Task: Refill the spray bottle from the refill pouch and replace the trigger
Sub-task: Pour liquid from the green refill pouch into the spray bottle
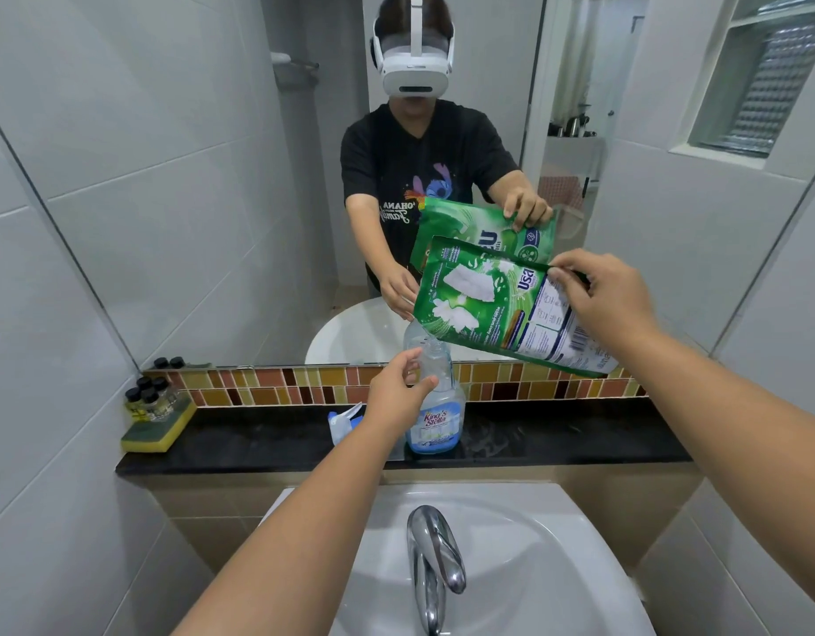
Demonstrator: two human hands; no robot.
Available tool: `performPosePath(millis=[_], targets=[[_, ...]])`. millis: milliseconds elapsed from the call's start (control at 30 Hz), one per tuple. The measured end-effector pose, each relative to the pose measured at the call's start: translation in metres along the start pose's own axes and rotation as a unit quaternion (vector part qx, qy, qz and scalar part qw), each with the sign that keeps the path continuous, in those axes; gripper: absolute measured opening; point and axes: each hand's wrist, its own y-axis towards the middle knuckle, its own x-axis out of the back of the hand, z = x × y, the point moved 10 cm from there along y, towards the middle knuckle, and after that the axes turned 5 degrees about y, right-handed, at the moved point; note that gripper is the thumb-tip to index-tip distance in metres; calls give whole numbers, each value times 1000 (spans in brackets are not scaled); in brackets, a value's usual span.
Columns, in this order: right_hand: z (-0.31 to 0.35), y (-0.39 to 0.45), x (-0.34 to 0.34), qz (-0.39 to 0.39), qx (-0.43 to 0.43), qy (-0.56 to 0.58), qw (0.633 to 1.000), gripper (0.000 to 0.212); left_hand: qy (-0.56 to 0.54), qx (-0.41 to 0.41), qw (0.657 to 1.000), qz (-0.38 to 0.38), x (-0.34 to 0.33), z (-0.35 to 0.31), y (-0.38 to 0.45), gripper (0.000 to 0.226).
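A clear spray bottle (437, 413) with a blue label stands on the black ledge, its neck uncapped. My left hand (398, 390) grips the bottle's upper body. My right hand (603, 298) holds a green refill pouch (492, 307) by its top edge, tilted so its lower left corner rests at the bottle's mouth. The blue and white trigger (343, 422) lies on the ledge just left of the bottle, partly hidden behind my left wrist. I cannot tell whether liquid is flowing.
A black stone ledge (267, 440) runs under a mirror (212, 176) that reflects the person. A yellow-green sponge (160, 429) with several small dark-capped bottles (150, 397) sits at its left end. Below are a white sink (557, 566) and chrome faucet (435, 557).
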Motion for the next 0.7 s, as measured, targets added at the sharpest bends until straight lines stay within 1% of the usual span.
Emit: performPosePath(millis=[167,300,333,433,533,700], targets=[[-26,-18,-6,-27,-48,60,997,11,-7,6,1000,2,-2,2,1,55],[-46,-36,-17,-36,-104,112,988,7,-9,10,1000,3,-3,3,1,54],[-49,-40,-19,-41,-115,123,985,8,-7,9,1000,3,-4,3,1,54],[-55,-50,-21,-62,-153,160,973,19,-6,10,1000,2,-3,4,1,55],[-61,-56,-23,-80,-182,188,962,22,-5,10,1000,4,-2,4,1,55],[-67,-63,-27,-97,-215,221,946,11,-9,11,1000,8,-1,2,-1,56]])
